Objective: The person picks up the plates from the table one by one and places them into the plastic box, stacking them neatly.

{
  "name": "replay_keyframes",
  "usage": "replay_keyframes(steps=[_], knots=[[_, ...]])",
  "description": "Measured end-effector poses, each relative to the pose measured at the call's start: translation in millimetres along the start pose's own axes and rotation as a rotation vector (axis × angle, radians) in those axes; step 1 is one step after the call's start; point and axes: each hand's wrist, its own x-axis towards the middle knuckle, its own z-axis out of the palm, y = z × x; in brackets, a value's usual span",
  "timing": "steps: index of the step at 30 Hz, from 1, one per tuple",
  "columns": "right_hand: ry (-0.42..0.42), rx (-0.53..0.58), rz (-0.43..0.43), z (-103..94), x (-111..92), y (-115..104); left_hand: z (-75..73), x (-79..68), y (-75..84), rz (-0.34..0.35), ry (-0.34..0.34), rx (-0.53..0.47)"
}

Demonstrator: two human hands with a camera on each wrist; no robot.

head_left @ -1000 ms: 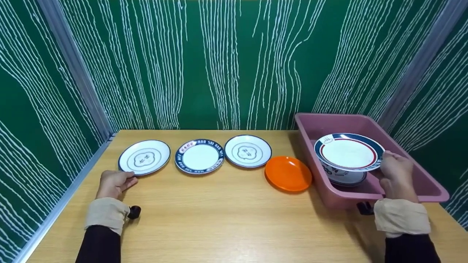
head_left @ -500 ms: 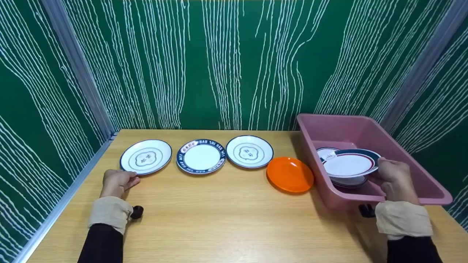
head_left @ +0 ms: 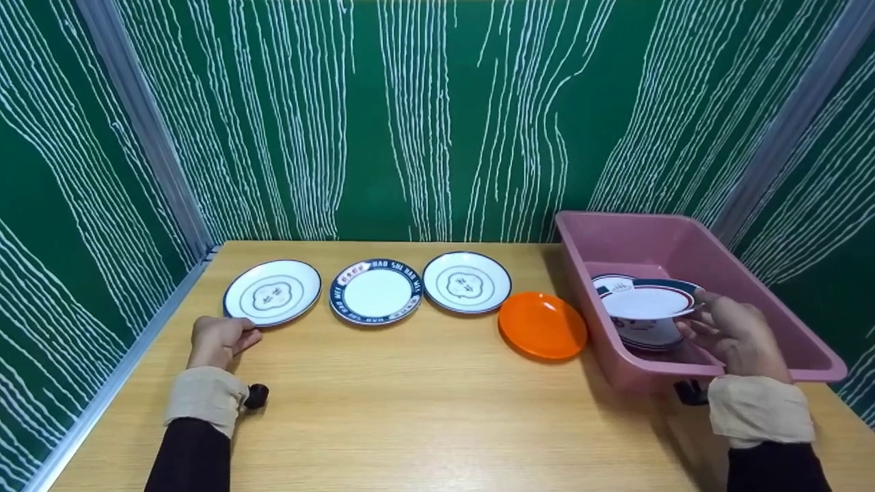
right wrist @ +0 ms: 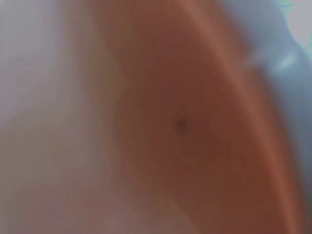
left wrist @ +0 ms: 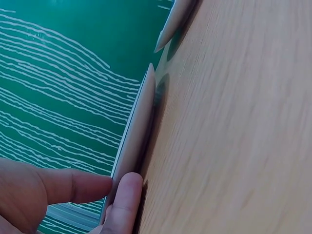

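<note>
At the left of the table, my left hand (head_left: pixel 217 342) pinches the near rim of a white plate (head_left: pixel 273 294) with a thin blue edge and a flower-shaped mark. The left wrist view shows this plate (left wrist: pixel 134 131) edge-on, thumb on one face and a finger against the other. Over the pink basin (head_left: pixel 779 335), my right hand (head_left: pixel 742 335) holds the right rim of a white plate (head_left: pixel 642 304) with a dark blue band and red ring. It hangs tilted above other white plates (head_left: pixel 649 335) inside the basin. The right wrist view is a close, blurred surface.
Right of the left-hand plate, a blue-banded plate (head_left: pixel 376 294), another flower-marked plate (head_left: pixel 466 283) and an orange plate (head_left: pixel 542 326) lie in a row on the wooden table (head_left: pixel 424 410). The orange one sits close against the basin's left wall. Green panels (head_left: pixel 410 123) enclose the back and sides.
My right hand has lowered the blue-banded, red-ringed plate into the basin and its tilt has changed. My left hand has kept its pinch on the leftmost plate.
</note>
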Motion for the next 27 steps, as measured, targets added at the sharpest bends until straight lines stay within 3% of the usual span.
replay_keyframes(steps=[11, 17, 27], knots=[[-0.253, 0.311, 0.237, -13.9, 5.7, -5.2, -4.0, -0.9, -4.4, 0.028, 0.009, -0.051], [-0.183, 0.421, 0.345, -14.8, 3.7, -4.7, -4.5, -0.9, -4.4, 0.015, 0.035, -0.057], [-0.173, 0.434, 0.332, -13.8, 1.5, -2.7, -10.8, -2.1, 0.4, 0.002, 0.050, -0.078]])
